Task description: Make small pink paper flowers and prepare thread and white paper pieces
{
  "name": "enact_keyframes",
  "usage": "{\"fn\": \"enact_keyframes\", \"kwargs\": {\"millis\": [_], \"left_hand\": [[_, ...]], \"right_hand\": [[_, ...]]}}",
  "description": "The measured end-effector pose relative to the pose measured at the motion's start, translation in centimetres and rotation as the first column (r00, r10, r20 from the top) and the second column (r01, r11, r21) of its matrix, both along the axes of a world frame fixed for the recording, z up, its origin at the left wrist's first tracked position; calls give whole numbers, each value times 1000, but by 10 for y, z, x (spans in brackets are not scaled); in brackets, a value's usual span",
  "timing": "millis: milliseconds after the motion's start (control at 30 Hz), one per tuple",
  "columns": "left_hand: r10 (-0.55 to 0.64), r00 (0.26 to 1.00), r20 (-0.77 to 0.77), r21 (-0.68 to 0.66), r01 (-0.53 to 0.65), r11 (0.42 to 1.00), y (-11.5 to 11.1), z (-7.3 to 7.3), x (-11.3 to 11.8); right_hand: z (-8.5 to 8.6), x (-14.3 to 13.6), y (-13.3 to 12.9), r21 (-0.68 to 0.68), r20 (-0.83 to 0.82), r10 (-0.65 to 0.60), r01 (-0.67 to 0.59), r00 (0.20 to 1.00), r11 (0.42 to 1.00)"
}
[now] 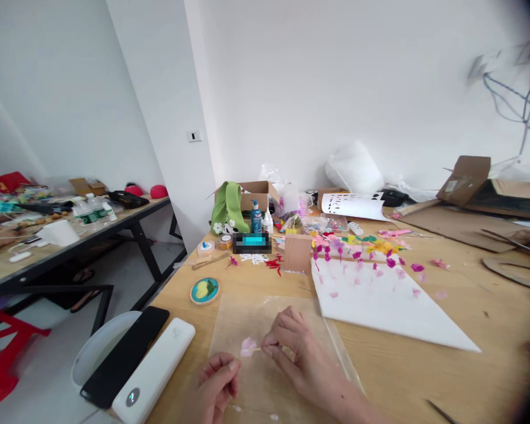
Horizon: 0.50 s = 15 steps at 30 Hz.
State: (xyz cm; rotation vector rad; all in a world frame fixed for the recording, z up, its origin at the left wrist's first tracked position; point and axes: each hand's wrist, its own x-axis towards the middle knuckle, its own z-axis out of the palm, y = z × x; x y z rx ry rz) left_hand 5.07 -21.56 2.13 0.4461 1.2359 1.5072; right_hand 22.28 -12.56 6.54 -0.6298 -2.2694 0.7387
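R hand [294, 347] pinches pale flower [248, 347] by stem, axis sideways, bloom btwn hands; L hand [218, 380] curled, grip unclear.

The bare right hand [298, 350] is hiding one end of the thin pale flower stem [257, 349]. The bottom edge is cropping the bare left hand [218, 377]; the left edge, the red plastic stool [0, 365]. Dark twisted wires [525, 120] are blurring.

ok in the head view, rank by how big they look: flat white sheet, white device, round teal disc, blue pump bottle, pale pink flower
1. Flat white sheet
2. White device, helped by nearness to the camera
3. Round teal disc
4. Blue pump bottle and pale pink flower: too alike to rank
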Motion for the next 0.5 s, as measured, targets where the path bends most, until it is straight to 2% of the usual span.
{"fn": "enact_keyframes", "kwargs": {"millis": [300,500], "left_hand": [[-26,1000,-7,15,26,1000,0,3,0],[-34,999,19,29,33,999,-1,2,0]], "right_hand": [[-3,4,6,19,-18,-120,120,993,993],[-2,2,2,26,13,-19,19,1000,999]]}}
